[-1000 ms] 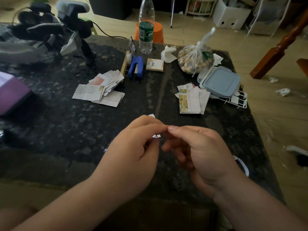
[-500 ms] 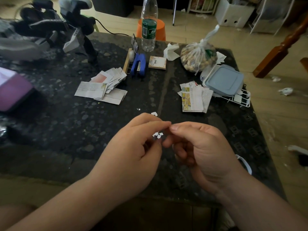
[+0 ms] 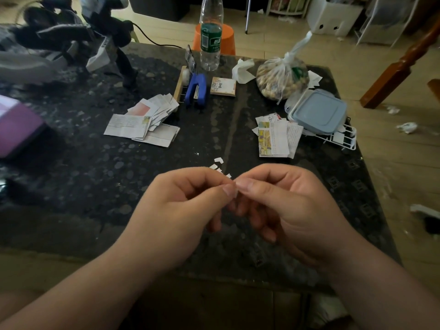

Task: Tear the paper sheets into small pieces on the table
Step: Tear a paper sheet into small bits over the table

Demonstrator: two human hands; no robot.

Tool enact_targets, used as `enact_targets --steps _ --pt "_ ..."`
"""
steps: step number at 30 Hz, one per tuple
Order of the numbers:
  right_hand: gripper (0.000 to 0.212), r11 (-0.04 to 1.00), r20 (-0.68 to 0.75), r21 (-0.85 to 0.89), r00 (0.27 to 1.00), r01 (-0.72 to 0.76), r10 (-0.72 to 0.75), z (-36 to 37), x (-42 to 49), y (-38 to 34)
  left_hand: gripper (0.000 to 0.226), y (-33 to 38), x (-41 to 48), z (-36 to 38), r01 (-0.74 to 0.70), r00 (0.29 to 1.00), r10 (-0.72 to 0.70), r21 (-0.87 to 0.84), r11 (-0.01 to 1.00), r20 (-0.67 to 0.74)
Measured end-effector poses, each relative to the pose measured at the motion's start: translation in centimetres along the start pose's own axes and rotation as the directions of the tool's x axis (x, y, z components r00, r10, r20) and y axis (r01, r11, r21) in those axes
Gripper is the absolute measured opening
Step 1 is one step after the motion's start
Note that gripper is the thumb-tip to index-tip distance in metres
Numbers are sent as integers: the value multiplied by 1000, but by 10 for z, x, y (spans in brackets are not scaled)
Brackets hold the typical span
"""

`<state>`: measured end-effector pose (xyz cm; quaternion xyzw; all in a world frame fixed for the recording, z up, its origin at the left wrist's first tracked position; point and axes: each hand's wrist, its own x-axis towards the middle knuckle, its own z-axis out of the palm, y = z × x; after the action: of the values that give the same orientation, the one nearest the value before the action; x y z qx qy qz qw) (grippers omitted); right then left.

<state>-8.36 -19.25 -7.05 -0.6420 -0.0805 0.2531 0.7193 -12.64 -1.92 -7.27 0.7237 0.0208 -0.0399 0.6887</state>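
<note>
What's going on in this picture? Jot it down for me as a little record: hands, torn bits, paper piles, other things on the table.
Left hand: pinches a tiny paper scrap, mostly hidden, at its fingertips
Right hand: pinches the same scrap, fingertips meeting the left's
Torn bits: a few small white pieces on the table, just beyond the fingers
Paper piles: left pile and right pile, both of larger pieces
Other things: blue stapler, water bottle, tied bag, blue-lidded box
</note>
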Motion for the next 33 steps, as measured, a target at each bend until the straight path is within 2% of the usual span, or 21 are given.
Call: enact_targets --steps 3,6,12,15,19,23,26,28,30,33 --pt "12 1000 99 14 995 15 -16 -1 -2 1 14 1 -2 0 15 998 -15 -9 1000 -55" --pt "12 999 138 -37 990 27 -22 -3 -3 -2 11 6 -4 1 37 998 -35 39 999 -56" --pt "6 993 117 -114 993 -8 22 -2 -4 -7 10 5 -6 4 17 999 -13 88 996 -42" --pt "5 998 83 -66 997 -1 7 2 -4 -5 5 4 -7 5 -9 998 15 93 996 -58" --pt "11 1000 85 7 996 1 -2 3 -3 -3 17 4 -8 5 -51 996 55 74 996 -66" --pt "23 997 17 75 1000 12 -13 4 1 -2 5 6 -5 4 -45 995 48 42 998 -86" --pt "12 1000 -89 27 996 16 -14 3 3 -2 24 4 -2 3 -42 990 50 64 997 -129" --pt "17 999 -136 -38 991 -6 1 1 3 -3 36 3 -2 3 -18 993 24 49 999 -118" --pt "19 999 -131 -36 991 -37 32 2 1 -3 47 2 -2 3 4 996 0 41 999 -84" --pt "16 998 -113 3 991 -67 67 4 -2 -3 49 0 -2 4 9 998 -5 56 998 -64"
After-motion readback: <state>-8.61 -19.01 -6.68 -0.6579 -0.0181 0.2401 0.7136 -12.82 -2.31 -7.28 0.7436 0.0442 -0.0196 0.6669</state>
